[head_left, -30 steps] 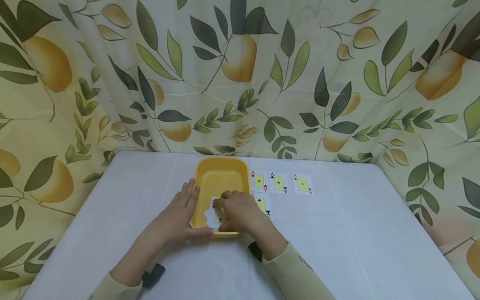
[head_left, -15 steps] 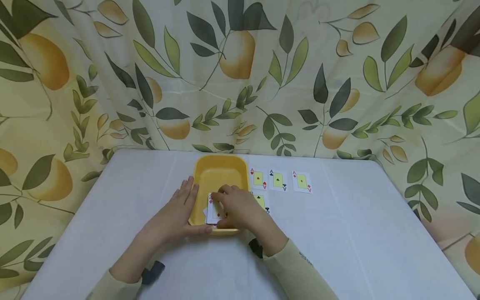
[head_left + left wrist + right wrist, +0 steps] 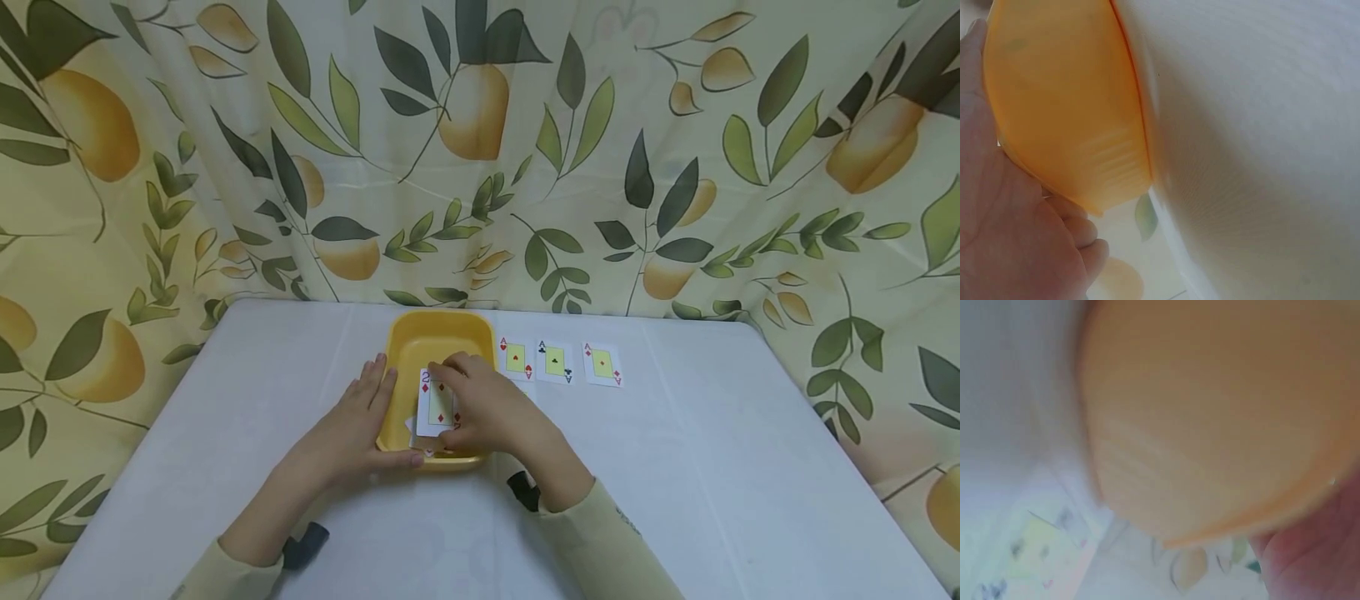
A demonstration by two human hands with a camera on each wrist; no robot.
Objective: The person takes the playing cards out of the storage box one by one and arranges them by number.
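Observation:
A two of diamonds [image 3: 437, 406] is pinched between the thumb and fingers of my right hand [image 3: 491, 408], over the near part of a yellow plastic tray [image 3: 441, 317]. Beneath it, edges of other playing cards [image 3: 430, 452] peek out, mostly hidden. My left hand [image 3: 337, 433] rests along the tray's left side, fingers extended on the rim and thumb across the near-left corner. In the left wrist view, the left palm [image 3: 1016, 219] lies against the tray's outer wall [image 3: 1066, 106]. The right wrist view is blurred, with the tray wall [image 3: 1210, 419] filling much of it.
Right of the tray, an ace of hearts [image 3: 516, 358], an ace of clubs [image 3: 554, 362] and an ace of diamonds [image 3: 603, 364] lie face up in a row on the white tabletop [image 3: 697, 450]. Another card below the hearts is mostly covered by the right hand. A fruit-patterned curtain [image 3: 480, 183] hangs behind.
My right hand has drawn the two of diamonds up from the other cards and moved slightly away from me, now covering more of the card beside the tray. The left hand stays put.

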